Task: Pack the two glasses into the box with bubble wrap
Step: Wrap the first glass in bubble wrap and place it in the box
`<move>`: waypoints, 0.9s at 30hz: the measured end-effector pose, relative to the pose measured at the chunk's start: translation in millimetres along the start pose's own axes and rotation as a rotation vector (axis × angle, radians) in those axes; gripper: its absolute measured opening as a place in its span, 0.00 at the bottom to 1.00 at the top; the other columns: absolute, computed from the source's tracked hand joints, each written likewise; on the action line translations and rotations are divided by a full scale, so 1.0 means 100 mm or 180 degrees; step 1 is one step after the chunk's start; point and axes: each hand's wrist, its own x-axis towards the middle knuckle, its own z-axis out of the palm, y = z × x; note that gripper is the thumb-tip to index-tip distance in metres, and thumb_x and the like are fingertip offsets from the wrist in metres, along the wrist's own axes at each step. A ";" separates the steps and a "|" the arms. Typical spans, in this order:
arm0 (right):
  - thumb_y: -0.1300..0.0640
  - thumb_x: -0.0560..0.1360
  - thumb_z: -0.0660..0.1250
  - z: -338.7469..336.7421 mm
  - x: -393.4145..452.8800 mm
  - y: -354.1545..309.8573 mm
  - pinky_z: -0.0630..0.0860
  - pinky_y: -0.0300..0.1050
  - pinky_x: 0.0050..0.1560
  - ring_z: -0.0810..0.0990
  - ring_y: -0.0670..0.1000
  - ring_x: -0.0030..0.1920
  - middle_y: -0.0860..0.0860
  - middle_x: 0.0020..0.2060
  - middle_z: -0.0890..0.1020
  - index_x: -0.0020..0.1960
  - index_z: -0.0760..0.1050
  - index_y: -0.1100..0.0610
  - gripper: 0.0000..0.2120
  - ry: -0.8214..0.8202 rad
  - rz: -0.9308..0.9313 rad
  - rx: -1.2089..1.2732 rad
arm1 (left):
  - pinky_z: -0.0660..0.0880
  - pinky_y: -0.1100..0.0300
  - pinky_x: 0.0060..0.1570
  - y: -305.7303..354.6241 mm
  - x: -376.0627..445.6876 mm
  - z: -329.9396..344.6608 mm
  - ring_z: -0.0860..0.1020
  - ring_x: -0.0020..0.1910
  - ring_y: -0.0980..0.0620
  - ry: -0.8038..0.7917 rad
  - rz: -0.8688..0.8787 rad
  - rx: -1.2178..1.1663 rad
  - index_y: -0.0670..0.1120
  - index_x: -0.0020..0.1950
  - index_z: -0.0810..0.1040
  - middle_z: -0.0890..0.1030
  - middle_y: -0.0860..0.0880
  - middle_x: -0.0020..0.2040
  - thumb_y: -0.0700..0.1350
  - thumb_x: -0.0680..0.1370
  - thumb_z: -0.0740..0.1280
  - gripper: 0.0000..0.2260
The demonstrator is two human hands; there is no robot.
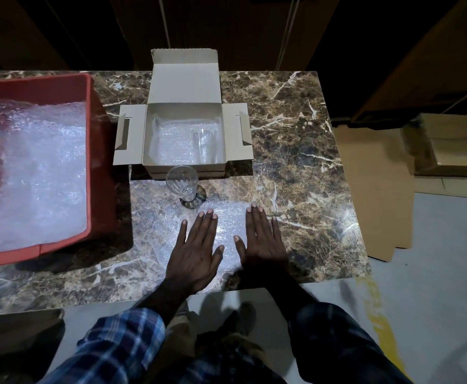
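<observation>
- Dim room, brown marble-pattern table (296, 128); grey floor past its near edge.
- Sheet of bubble wrap (226, 217) lies flat on the table, under and between both hands. Clear, so its edges are hard to trace.
- Left hand (196, 253) rests palm down on the sheet, fingers straight and spread, holding nothing.
- Right hand (264, 242) does the same just beside it, thumbs nearly meeting. My read: both are smoothing or pinning the sheet flat so a glass can be rolled in it.
- Loose glass (182, 182) stands upright just beyond the left fingertips, touching neither hand, at the far edge of the sheet. Likely parked there for wrapping next.
- Open cardboard box (185, 90) sits right behind that glass, lid up, side flaps out. Bubble wrap lines its floor, probably as padding.
- Second glass (204, 145) is already in the box, on the side toward the right hand. Cannot tell if it is itself wrapped.
- Judgement: about halfway, one glass in, one to go.
- Red crate (88, 151) well left of the left hand holds more bubble wrap, within reach as stock.
- Flattened cardboard (373, 195) lies on the floor far right of the right hand.
</observation>
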 end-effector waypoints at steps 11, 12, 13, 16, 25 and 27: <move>0.45 0.83 0.55 -0.02 -0.11 0.08 0.60 0.61 0.75 0.59 0.55 0.78 0.56 0.79 0.60 0.79 0.60 0.60 0.29 -0.0049 -0.0411 -0.0124 | 0.48 0.41 0.77 -0.09 -0.03 -0.01 0.44 0.81 0.48 -0.0112 0.0116 0.0088 0.41 0.82 0.48 0.46 0.45 0.82 0.57 0.85 0.50 0.31; 0.45 0.83 0.56 -0.02 -0.13 0.12 0.61 0.61 0.75 0.61 0.56 0.78 0.58 0.78 0.62 0.78 0.62 0.61 0.29 0.0005 -0.0322 -0.0119 | 0.47 0.41 0.78 -0.11 -0.04 -0.01 0.44 0.81 0.49 -0.0126 0.0103 0.0071 0.42 0.82 0.48 0.46 0.45 0.82 0.58 0.85 0.50 0.31; 0.44 0.83 0.57 -0.03 -0.15 0.16 0.62 0.62 0.74 0.62 0.57 0.77 0.59 0.77 0.63 0.77 0.64 0.63 0.29 0.0044 -0.0235 -0.0103 | 0.46 0.41 0.78 -0.13 -0.06 -0.02 0.44 0.81 0.49 -0.0138 0.0089 0.0049 0.42 0.82 0.48 0.46 0.45 0.82 0.59 0.85 0.50 0.32; 0.43 0.83 0.58 -0.15 -0.18 0.23 0.61 0.60 0.75 0.62 0.58 0.77 0.60 0.76 0.63 0.76 0.65 0.63 0.31 0.0036 -0.0329 0.0042 | 0.43 0.43 0.78 -0.18 -0.11 -0.04 0.42 0.81 0.48 -0.0097 0.0068 -0.0029 0.42 0.82 0.47 0.45 0.45 0.82 0.61 0.84 0.50 0.33; 0.55 0.80 0.60 -0.13 -0.40 0.27 0.67 0.53 0.71 0.75 0.57 0.66 0.54 0.65 0.78 0.56 0.80 0.56 0.12 -0.0344 -0.1148 0.0775 | 0.54 0.43 0.77 -0.13 -0.35 0.04 0.56 0.80 0.45 0.0268 0.1043 0.0062 0.41 0.78 0.65 0.62 0.43 0.79 0.61 0.83 0.56 0.30; 0.57 0.78 0.61 -0.20 -0.39 0.23 0.66 0.50 0.71 0.76 0.55 0.64 0.52 0.61 0.81 0.50 0.80 0.57 0.09 -0.0103 -0.0981 0.1069 | 0.57 0.43 0.76 -0.12 -0.35 0.05 0.62 0.78 0.44 0.0468 0.1174 0.0001 0.41 0.74 0.71 0.68 0.42 0.76 0.58 0.84 0.57 0.27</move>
